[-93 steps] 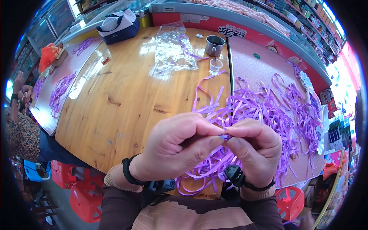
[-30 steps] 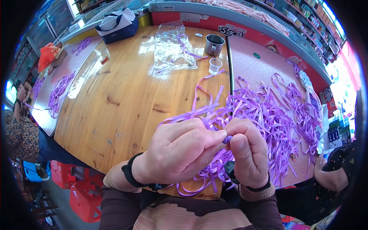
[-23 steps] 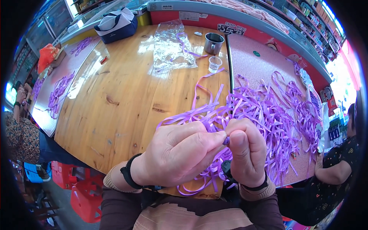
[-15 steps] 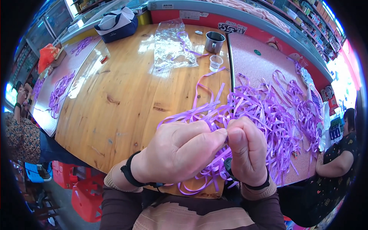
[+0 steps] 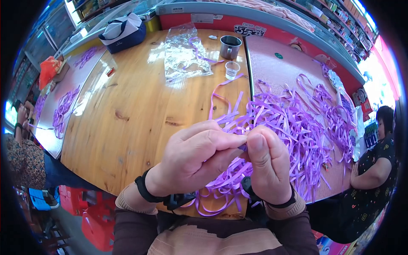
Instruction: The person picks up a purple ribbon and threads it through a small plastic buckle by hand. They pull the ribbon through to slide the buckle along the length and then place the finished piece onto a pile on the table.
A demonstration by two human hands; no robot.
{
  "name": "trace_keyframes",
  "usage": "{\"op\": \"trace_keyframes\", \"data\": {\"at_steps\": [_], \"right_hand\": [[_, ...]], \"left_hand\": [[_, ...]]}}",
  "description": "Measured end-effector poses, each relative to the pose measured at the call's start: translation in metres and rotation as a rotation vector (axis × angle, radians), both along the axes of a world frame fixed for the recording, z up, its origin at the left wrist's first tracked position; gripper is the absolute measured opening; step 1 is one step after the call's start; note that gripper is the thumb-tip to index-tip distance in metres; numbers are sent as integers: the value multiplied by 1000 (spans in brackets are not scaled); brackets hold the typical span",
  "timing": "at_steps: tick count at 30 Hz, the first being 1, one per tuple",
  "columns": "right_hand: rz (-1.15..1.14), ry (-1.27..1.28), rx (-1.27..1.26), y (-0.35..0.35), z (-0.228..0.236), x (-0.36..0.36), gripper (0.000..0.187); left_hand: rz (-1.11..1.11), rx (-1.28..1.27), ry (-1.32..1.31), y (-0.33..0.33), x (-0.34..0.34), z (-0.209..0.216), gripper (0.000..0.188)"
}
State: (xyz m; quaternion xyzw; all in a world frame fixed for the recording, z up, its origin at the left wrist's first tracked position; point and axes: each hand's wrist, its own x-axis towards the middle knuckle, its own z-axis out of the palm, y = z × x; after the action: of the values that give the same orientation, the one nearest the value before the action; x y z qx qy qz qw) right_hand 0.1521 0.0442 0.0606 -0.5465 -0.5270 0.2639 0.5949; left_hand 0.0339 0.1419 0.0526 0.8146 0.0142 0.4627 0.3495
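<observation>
Between both sets of fingertips, just above the near table edge: one purple ribbon end (image 5: 243, 147), pinched from both sides by left hand (image 5: 196, 160) and right hand (image 5: 268, 165), pressed together. Best kept taut and clear of the loose ribbon heap (image 5: 297, 123) (easily tangled) on the wooden table (image 5: 127, 110).

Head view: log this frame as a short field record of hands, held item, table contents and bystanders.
left hand: left hand pinching a purple ribbon piece
right hand: right hand pinching the same piece
ribbon pile: loose purple ribbons, right of the hands
wooden table: metal cup, small clear cup, clear plastic bag, blue-white bag
bystanders: seated person at right
</observation>
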Motion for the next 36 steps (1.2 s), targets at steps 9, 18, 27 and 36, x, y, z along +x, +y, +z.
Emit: {"op": "trace_keyframes", "data": {"at_steps": [9, 18, 27, 36], "right_hand": [[-123, -226, 93, 1, -5, 6, 28], [-136, -328, 142, 2, -8, 7, 26], [-31, -159, 68, 1, -7, 2, 29], [64, 221, -92, -2, 1, 4, 29]], "left_hand": [[-117, -240, 19, 0, 9, -12, 14], [-82, -255, -46, -6, 7, -18, 14], [60, 171, -95, 5, 8, -15, 16], [-172, -217, 41, 9, 3, -7, 16]]}}
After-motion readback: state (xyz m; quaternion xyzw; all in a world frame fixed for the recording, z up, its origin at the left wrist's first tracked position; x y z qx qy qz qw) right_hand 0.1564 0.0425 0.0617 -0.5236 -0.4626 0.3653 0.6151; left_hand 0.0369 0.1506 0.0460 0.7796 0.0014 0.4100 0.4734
